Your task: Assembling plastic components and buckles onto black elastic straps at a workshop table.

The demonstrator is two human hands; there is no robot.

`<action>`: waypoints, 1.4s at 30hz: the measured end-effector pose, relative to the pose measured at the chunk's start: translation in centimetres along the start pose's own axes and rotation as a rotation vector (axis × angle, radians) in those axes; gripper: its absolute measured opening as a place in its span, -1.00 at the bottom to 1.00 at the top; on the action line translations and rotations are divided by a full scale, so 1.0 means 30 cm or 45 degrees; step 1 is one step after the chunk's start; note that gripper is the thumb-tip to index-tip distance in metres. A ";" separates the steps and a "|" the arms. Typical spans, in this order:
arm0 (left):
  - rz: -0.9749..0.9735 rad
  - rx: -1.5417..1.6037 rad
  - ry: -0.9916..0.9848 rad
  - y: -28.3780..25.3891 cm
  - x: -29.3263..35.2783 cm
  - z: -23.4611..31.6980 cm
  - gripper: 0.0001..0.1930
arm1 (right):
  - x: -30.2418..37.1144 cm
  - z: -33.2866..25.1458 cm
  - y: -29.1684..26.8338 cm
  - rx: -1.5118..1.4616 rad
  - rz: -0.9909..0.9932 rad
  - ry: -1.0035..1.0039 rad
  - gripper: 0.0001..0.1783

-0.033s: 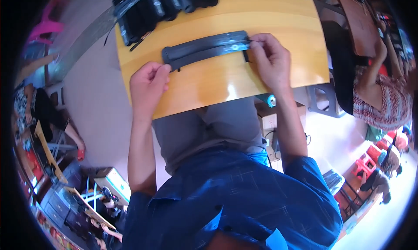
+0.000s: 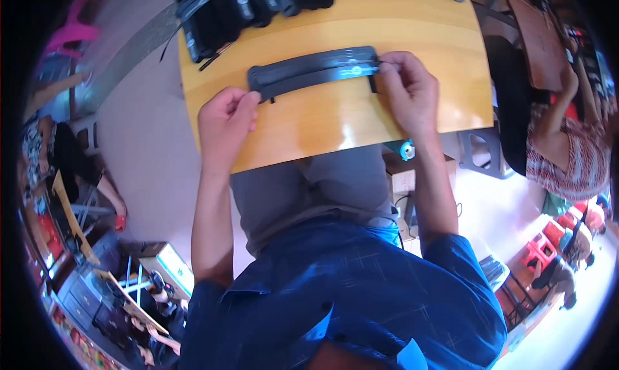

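a glossy yellow wooden desk [image 2: 335, 121] fills the upper middle of the frame, its near edge running just above the person's grey-trousered lap. on it, in the upper centre, lies a long flat dark grey plastic strip [image 2: 314, 72], slightly bowed, running left to right. the left hand [image 2: 225, 120] pinches the strip's left end between curled fingers, its grip clenched on it; the right hand [image 2: 407, 89] pinches the right end at the fingertips, grasping the same strip. at the top left of the desk sits a heap of black strap-like parts [image 2: 242, 9], apart from the strip.

around the desk the room shows a pale floor [image 2: 138, 144], a pink plastic chair [image 2: 68, 34] at the upper left, red plastic stools [image 2: 548, 244] at the lower right, and another person in a patterned top [image 2: 567, 157] at the right edge.

compared with the earlier frame nothing has visibly moved: both hands hold the same ends, and the strip lies in the same place.

bare desk surface lies open below the strip, between the two hands, down to the near edge. the right part of the desk beyond the right hand is also bare up to its right edge; the left hand sits close to the desk's left edge.
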State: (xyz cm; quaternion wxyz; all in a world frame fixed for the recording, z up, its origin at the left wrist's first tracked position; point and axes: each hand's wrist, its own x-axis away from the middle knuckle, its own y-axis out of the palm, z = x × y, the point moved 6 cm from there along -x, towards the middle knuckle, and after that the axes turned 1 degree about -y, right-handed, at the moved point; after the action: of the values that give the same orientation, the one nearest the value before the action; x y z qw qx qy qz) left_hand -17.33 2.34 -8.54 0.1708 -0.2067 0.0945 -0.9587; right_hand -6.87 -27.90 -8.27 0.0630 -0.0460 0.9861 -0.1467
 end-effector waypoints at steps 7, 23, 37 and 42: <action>-0.085 -0.127 -0.012 -0.012 -0.010 0.008 -0.80 | -0.014 0.015 0.014 -0.090 -0.016 0.071 -0.88; 0.060 -0.377 0.068 -0.024 -0.052 0.012 -0.82 | -0.026 0.008 0.029 0.062 -0.006 0.123 -0.88; 0.070 -0.434 0.043 -0.018 -0.063 0.017 -0.83 | -0.014 -0.005 0.043 0.104 0.032 0.104 -0.89; 0.078 -0.431 0.082 -0.020 -0.064 0.017 -0.83 | -0.019 -0.011 0.048 0.136 0.038 0.081 -0.89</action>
State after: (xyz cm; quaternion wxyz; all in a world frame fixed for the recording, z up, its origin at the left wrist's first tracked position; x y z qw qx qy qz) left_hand -15.64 3.56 -8.64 0.1594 -0.1986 0.2662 -0.9297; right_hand -6.45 -26.38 -8.33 0.0363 -0.0232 0.9789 -0.1995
